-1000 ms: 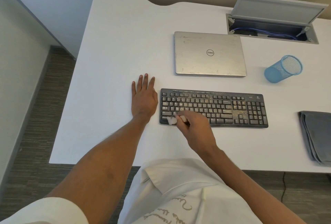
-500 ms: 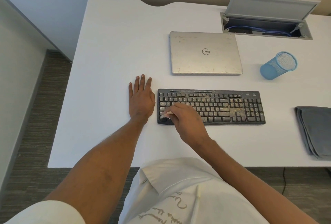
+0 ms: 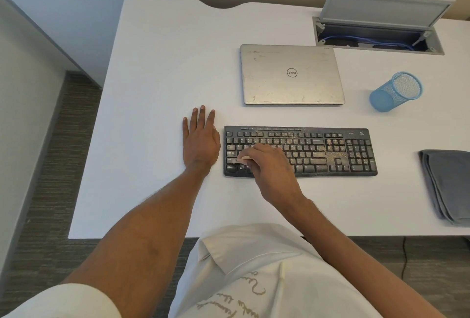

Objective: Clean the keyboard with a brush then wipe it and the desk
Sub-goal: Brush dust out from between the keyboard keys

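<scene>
A black keyboard (image 3: 330, 151) lies on the white desk (image 3: 157, 68), its keys speckled with tan dust, thickest toward the right. My right hand (image 3: 269, 165) rests over the keyboard's left part, fingers closed on a small brush (image 3: 243, 158) whose pale tip touches the lower-left keys. Most of the brush is hidden under my fingers. My left hand (image 3: 201, 137) lies flat on the desk, fingers spread, just left of the keyboard's edge. A folded grey cloth (image 3: 447, 183) sits at the desk's right edge.
A shut, smudged silver laptop (image 3: 292, 74) lies behind the keyboard. A blue mesh cup (image 3: 395, 92) is tipped on its side at the right. An open cable hatch (image 3: 379, 35) with blue cables sits at the back right. The desk's front edge is near my body.
My right hand with the brush has shifted slightly up the keyboard's left keys. My left hand has stayed flat beside the keyboard. The camera has shifted a little.
</scene>
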Motion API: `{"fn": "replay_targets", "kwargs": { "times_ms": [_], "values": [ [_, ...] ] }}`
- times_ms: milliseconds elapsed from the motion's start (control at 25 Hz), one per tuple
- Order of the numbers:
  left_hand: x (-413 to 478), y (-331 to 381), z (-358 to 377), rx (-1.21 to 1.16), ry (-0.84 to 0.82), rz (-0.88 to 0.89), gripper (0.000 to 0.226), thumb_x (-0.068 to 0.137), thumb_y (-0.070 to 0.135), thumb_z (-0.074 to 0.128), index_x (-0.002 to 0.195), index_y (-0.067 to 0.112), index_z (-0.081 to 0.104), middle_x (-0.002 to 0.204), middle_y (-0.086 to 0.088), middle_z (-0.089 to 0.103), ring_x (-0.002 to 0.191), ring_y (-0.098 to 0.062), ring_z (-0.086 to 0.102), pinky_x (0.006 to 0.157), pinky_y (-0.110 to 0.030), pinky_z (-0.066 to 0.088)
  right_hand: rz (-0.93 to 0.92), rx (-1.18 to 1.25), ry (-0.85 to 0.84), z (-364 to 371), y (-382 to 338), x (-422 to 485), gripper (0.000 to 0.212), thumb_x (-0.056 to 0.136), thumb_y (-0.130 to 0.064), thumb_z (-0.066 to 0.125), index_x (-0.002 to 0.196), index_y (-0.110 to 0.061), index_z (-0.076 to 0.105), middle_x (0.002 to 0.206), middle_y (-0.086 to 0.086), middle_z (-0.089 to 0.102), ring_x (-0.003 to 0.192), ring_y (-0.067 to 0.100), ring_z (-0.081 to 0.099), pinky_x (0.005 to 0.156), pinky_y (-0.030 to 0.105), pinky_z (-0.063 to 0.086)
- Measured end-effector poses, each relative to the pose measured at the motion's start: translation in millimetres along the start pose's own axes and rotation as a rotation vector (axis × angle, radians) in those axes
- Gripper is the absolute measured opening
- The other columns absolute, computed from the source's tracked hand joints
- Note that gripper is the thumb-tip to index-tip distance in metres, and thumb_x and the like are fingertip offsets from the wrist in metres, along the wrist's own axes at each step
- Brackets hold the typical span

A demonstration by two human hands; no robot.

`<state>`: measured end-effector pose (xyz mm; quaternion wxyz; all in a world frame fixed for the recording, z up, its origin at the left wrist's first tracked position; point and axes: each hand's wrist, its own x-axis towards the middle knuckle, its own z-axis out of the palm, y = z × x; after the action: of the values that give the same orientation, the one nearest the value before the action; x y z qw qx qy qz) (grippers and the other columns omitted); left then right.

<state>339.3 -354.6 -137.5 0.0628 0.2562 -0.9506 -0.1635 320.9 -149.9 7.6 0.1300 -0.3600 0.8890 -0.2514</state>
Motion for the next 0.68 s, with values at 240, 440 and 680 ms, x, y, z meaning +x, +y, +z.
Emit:
{"fn": "replay_targets", "kwargs": {
  "times_ms": [240,440,680],
  "values": [
    [0,0,1,-0.006,-0.009,-0.006,0.057,0.108,0.025,0.028,0.165,0.021,0.034,0.176,-0.005,0.023,0.165,-0.023,0.011,0.134,-0.049,0.004,0.132,-0.195,0.044,-5,17,-7,0.014,0.102,-0.018,0.058,0.101,-0.022,0.071,0.097,-0.008,0.069,0.094,0.020,0.063,0.084,0.037,0.042],
    [1,-1,2,-0.006,0.004,0.001,0.061,0.105,0.028,0.021,0.164,0.021,0.037,0.175,-0.005,0.025,0.164,-0.024,0.013,0.134,-0.050,0.005,0.242,0.173,0.127,-10,7,-17,0.014,0.103,-0.022,0.054,0.098,-0.017,0.067,0.076,-0.004,0.064,0.069,0.015,0.056,0.064,0.037,0.048],
    [1,-1,2,-0.008,0.005,0.004,0.061,0.105,0.028,0.021,0.164,0.021,0.036,0.175,-0.006,0.025,0.164,-0.024,0.013,0.134,-0.050,0.005,0.212,0.166,0.098,1,3,-20,0.015,0.098,-0.020,0.055,0.090,-0.013,0.066,0.067,0.000,0.060,0.063,0.023,0.054,0.061,0.041,0.049]
  ]
}}
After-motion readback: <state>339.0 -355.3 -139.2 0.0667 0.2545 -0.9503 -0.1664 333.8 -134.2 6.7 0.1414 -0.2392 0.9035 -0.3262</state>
